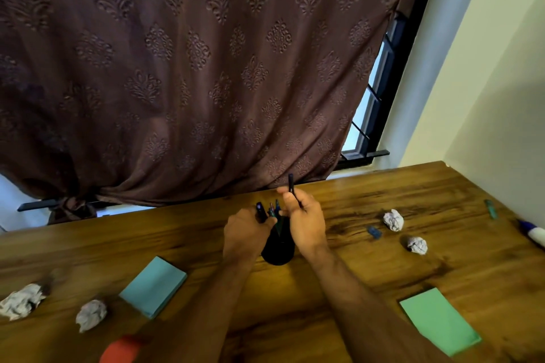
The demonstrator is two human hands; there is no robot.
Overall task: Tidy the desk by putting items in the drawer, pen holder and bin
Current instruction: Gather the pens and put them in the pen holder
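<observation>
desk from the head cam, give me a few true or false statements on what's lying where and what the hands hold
1. The right hand holds a dark pen above the black pen holder. True.
2. Six crumpled paper balls lie on the desk. False: four show, two at left, two at right.
3. The blue notepad lies left of the holder, the green notepad right. True.
4. The pen holder is empty. False: several pens stand in it.
5. The left hand rests flat on the desk. False: it is at the holder's rim.
</observation>
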